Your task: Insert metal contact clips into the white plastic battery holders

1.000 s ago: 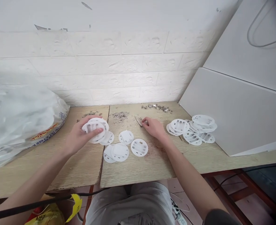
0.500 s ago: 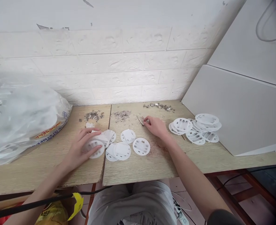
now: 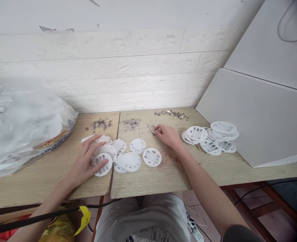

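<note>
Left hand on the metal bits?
No, the left hand is on the white discs, with the metal bits lying farther back.

Wood-grained worktop (image 3: 158, 188) set against a white wall (image 3: 143, 67)
The wall is moulded below in a brick pattern and left smooth above, where its surface is broken by dark chipped patches (image 3: 46, 29). The worktop is divided by a seam (image 3: 118, 124) and is bordered on the right by large pale grey panels (image 3: 259, 117). Beneath, a reddish-brown wooden frame (image 3: 281, 202) is seen over a tiled floor (image 3: 276, 224); the wall is softly lit
</note>
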Demonstrator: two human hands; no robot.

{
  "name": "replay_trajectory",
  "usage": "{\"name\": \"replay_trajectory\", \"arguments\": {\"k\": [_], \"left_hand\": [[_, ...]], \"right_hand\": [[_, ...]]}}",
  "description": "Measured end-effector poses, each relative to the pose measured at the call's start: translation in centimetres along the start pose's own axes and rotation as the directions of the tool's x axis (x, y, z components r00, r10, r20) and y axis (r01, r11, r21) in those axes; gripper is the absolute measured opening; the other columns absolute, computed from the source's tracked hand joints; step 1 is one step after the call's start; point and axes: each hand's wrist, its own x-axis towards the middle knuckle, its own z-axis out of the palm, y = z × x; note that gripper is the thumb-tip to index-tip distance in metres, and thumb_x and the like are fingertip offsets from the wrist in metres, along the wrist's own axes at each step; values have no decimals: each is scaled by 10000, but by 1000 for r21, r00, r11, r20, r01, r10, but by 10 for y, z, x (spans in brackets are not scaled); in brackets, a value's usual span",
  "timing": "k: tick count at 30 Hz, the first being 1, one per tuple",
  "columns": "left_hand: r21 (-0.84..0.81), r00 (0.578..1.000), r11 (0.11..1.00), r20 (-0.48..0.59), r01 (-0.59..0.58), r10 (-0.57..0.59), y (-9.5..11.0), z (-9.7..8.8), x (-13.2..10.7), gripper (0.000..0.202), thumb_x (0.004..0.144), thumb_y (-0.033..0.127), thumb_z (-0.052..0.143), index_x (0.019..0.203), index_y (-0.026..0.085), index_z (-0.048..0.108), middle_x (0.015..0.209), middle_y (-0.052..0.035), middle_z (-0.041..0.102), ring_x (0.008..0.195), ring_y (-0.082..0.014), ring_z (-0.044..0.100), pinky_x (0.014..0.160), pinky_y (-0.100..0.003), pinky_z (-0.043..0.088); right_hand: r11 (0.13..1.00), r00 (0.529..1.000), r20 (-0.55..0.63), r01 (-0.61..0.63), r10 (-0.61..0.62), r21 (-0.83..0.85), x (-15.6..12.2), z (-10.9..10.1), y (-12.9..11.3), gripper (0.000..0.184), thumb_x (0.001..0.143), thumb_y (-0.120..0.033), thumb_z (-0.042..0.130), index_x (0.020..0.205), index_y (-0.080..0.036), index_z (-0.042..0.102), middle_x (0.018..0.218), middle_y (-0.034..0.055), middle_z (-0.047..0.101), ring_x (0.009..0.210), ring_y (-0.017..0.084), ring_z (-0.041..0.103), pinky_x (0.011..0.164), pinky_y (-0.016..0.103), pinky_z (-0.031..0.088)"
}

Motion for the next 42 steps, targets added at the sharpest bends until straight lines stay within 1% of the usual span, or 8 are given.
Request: {"name": "replay_trajectory", "arguments": {"k": [13,19,24,26,29,32,37,42], "left_hand": [[71,985,983,28,168,-170,-7,3,-16,408,879,436,499,1265,305,499,1460,-70,327,1336,-309,327,1072,-504,354],[114,985,978,-47,173,-169,-9,2,-14,348,883,433,486,1186,287,576,1390,-63,429,1175,-285,459,1002,-469,396],[168,973,969,-171,181,-152,-24,-6,33,305,892,402,439,1046,260,661,1102,-64,633,1013,-265,528,932,-441,406],[206,970,952,-140,227,-201,-35,-6,66,335,895,394,403,991,247,688,977,-67,671,972,-266,544,885,-415,422],[298,956,911,-17,284,-293,-49,1,115,349,872,375,413,940,215,716,999,-89,696,1011,-284,554,880,-390,417],[366,910,867,111,337,-400,-57,9,148,318,828,367,469,869,197,735,899,-112,722,925,-291,605,788,-368,434],[376,854,843,203,384,-479,-60,24,162,259,775,305,504,849,201,729,904,-98,734,849,-256,644,661,-303,425],[333,870,861,181,384,-458,-57,33,163,217,745,200,505,823,188,707,903,-95,731,859,-254,641,663,-306,420]], "right_hand": [[1000,1000,-12,-9,9,-9,0,1,0,258,907,-303,439,1062,-208,622,954,72,707,867,207,623,615,261,340],[1000,1000,-16,-2,1,-8,-1,1,0,251,907,-301,439,1052,-214,624,953,67,708,851,202,622,620,258,341],[1000,1000,-15,-3,3,-5,0,2,0,251,902,-305,443,1046,-206,623,945,69,706,834,198,620,591,256,323],[1000,1000,-13,-9,9,1,0,2,0,249,903,-314,445,1044,-209,622,953,65,705,838,198,620,584,257,324],[1000,1000,-17,-13,13,1,0,2,0,251,902,-319,448,1048,-217,624,962,61,706,857,204,620,594,259,331],[1000,1000,-10,-5,5,-6,-1,1,0,254,905,-308,442,1060,-221,622,969,60,707,854,202,621,606,256,336],[1000,1000,3,-4,4,-16,-1,0,-1,253,910,-310,440,1062,-220,621,974,60,707,860,206,625,601,256,327],[1000,1000,-1,2,-2,-12,-1,0,-1,255,907,-304,438,1056,-209,622,968,71,710,868,202,623,598,255,315]]}}
